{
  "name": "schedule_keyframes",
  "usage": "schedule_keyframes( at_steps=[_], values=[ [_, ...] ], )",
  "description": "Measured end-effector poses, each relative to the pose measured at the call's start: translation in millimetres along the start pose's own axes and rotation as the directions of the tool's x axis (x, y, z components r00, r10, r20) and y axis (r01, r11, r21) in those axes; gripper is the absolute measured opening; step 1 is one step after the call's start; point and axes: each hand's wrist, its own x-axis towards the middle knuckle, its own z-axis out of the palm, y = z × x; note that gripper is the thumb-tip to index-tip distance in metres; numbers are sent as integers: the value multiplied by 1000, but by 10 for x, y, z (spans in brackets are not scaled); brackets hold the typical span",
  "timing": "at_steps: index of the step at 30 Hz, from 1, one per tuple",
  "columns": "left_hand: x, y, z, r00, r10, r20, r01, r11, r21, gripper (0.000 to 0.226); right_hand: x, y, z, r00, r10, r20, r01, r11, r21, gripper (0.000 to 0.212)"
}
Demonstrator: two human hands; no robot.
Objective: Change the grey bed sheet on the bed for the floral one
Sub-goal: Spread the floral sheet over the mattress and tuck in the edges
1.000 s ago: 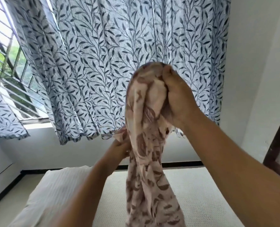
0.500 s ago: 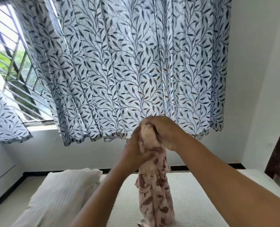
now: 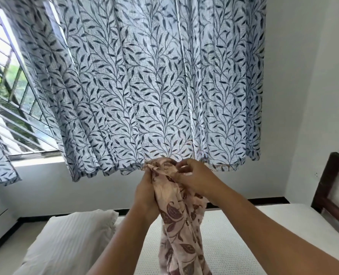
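Observation:
The floral sheet [image 3: 179, 233], pale pink with dark maroon leaves, hangs bunched in a rope down to the bare white dotted mattress [image 3: 234, 245]. My left hand [image 3: 145, 197] grips the bunch from the left, just below its top. My right hand [image 3: 194, 178] pinches the top folds from the right, fingers partly spread in the cloth. Both hands are held up in front of the curtain's hem. No grey sheet is in view.
A white striped pillow [image 3: 69, 241] lies on the mattress at the left. A blue leaf-print curtain [image 3: 154, 86] hangs behind, beside a barred window [image 3: 7, 100]. A dark wooden headboard [image 3: 331, 193] stands at the right by the white wall.
My right hand came down from high up to meet my left hand at the curtain's hem. The sheet's top dropped with it, and the fingers now work at its top folds.

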Motion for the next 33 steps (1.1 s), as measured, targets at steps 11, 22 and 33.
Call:
schedule_keyframes(
  at_steps=[11, 22, 33],
  values=[
    [4, 37, -271, 998, 3, -69, 2, 997, 80, 63, -30, 260, -265, 959, -53, -280, 12, 989, -144, 13],
    [-173, 80, -237, 953, 142, 267, -292, 662, 691, 42, -38, -31, -551, 966, 203, -162, -188, 977, 103, 40],
    [-305, -205, -4, 979, -5, 204, -131, 749, 650, 47, 51, -310, -508, 992, -8, -128, -45, 910, -412, 24]
  ],
)
